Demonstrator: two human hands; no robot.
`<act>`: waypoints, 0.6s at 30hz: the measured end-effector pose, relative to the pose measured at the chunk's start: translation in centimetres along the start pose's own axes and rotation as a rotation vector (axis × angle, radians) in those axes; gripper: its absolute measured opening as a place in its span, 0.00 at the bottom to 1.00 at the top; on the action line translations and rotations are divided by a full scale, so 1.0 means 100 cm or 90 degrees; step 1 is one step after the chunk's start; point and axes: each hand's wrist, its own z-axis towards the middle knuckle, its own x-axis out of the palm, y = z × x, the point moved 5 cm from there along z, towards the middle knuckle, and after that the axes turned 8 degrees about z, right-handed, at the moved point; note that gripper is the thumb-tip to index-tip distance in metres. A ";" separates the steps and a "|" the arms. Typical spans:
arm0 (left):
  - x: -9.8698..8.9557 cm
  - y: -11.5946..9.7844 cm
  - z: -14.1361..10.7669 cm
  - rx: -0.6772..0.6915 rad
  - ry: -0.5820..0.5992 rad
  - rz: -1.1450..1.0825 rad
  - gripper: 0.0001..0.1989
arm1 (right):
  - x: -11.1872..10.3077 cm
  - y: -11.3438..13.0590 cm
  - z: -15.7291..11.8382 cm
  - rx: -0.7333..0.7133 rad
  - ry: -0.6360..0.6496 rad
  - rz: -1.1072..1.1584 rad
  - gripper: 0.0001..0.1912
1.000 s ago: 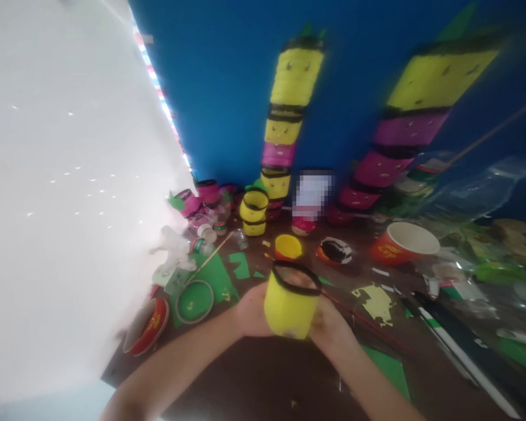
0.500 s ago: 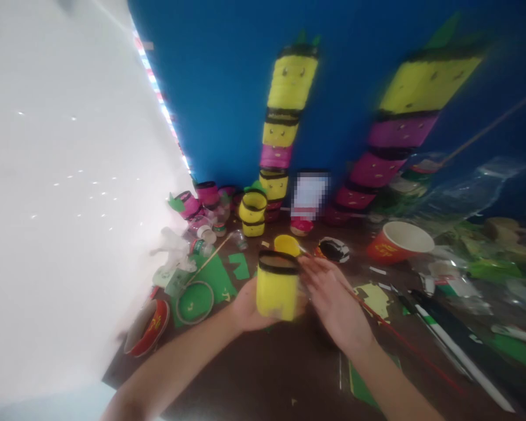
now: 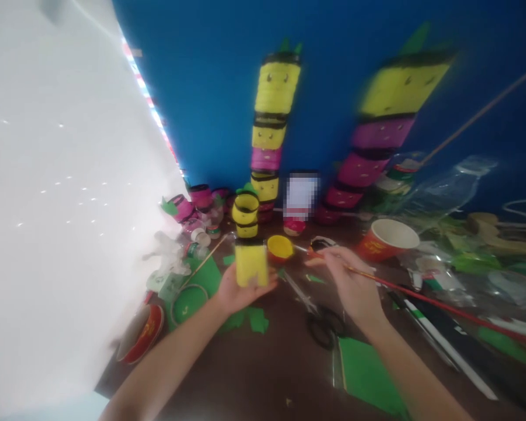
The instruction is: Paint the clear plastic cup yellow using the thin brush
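My left hand (image 3: 233,295) supports a yellow-painted cup (image 3: 251,266) with a black rim, its palm and fingers around the lower part. My right hand (image 3: 353,283) is closed on a long red paintbrush (image 3: 398,286). The brush tip points left, close to a small yellow paint pot (image 3: 280,248). Behind the right fingers is a round container of black paint (image 3: 323,242), partly hidden. Below and between the hands lie black-handled scissors (image 3: 318,313).
Green sheets (image 3: 368,374) and scraps lie on the dark table (image 3: 263,380). A red paper cup (image 3: 388,240) stands at right, another red cup (image 3: 141,333) lies at left. Stacked painted cups (image 3: 277,88) rise against the blue wall. A plastic bottle (image 3: 456,187) is at back right.
My right hand and the paintbrush have moved right, away from the cup. The left hand has moved the cup left and slightly up in view. The scissors have come into sight.
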 end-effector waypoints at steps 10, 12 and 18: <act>-0.004 -0.008 0.003 0.024 0.011 0.002 0.33 | 0.021 0.002 0.018 -0.090 0.109 -0.150 0.10; -0.005 -0.008 0.004 0.029 -0.001 -0.001 0.34 | 0.023 0.000 0.022 -0.094 0.113 -0.161 0.10; -0.008 -0.010 0.007 0.053 -0.029 -0.008 0.34 | 0.029 -0.001 0.030 -0.119 0.114 -0.201 0.08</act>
